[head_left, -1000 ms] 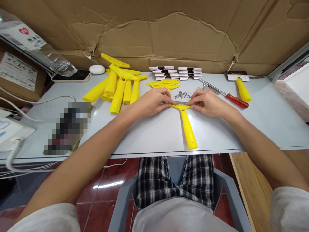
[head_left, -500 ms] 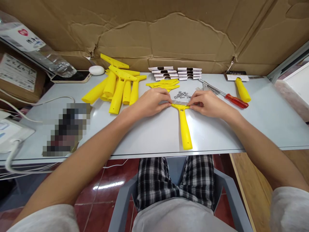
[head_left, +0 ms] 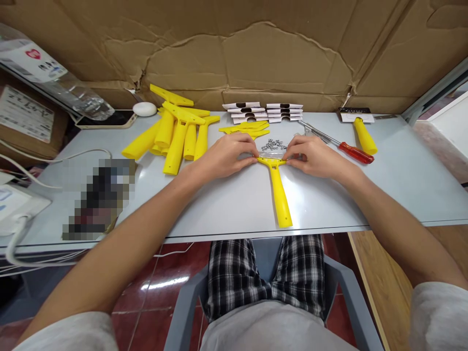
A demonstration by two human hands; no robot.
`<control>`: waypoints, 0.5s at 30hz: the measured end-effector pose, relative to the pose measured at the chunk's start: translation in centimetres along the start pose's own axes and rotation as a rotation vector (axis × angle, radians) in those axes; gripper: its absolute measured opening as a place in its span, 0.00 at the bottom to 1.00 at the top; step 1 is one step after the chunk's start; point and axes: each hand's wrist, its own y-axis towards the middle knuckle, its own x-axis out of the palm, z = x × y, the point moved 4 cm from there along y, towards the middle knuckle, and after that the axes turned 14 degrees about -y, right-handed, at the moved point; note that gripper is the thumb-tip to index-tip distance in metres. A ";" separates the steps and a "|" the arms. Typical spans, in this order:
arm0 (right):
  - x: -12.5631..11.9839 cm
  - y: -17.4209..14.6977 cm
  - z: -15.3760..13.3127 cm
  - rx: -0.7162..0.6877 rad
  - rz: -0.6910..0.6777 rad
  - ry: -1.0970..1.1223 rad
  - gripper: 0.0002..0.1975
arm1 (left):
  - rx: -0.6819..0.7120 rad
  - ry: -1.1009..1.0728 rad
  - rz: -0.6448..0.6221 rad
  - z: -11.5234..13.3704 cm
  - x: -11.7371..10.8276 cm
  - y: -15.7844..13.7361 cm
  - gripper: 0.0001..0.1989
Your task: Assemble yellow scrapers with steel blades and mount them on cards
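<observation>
A yellow scraper handle (head_left: pixel 280 197) lies on the grey table, its wide head pointing away from me and its grip towards the front edge. Along the head sits a thin shiny metal blade (head_left: pixel 271 155). My left hand (head_left: pixel 234 153) pinches the blade's left end at the corner of the head. At the opposite corner, my right hand (head_left: pixel 305 155) is closed on the right end, thumb and fingers together. The fingertips partly cover both ends. Just beyond the blade lies a small heap of metal screws (head_left: pixel 274 145).
Several yellow handles (head_left: pixel 177 141) are piled at the left, with flat yellow pieces (head_left: pixel 246 129) nearer the middle. Behind stand stacked white-and-black packets (head_left: pixel 244 113). A red screwdriver (head_left: pixel 356 152) and a finished-looking scraper (head_left: pixel 364 136) lie right. A bottle (head_left: pixel 69 87) leans left.
Both hands stay at the two ends of the blade with almost no movement. The blade now catches more light, and the whole view has shifted slightly.
</observation>
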 end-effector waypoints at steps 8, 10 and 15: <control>-0.2 -0.1 0.1 0.034 0.012 0.003 0.13 | 0.011 0.001 0.003 0.4 -0.3 0.1 0.10; -0.2 -0.1 0.1 0.053 -0.007 -0.003 0.13 | 0.005 0.004 -0.001 0.4 -0.3 0.1 0.10; -0.1 -0.1 0.1 0.051 -0.010 0.005 0.14 | -0.011 0.034 -0.014 0.2 -0.2 0.1 0.12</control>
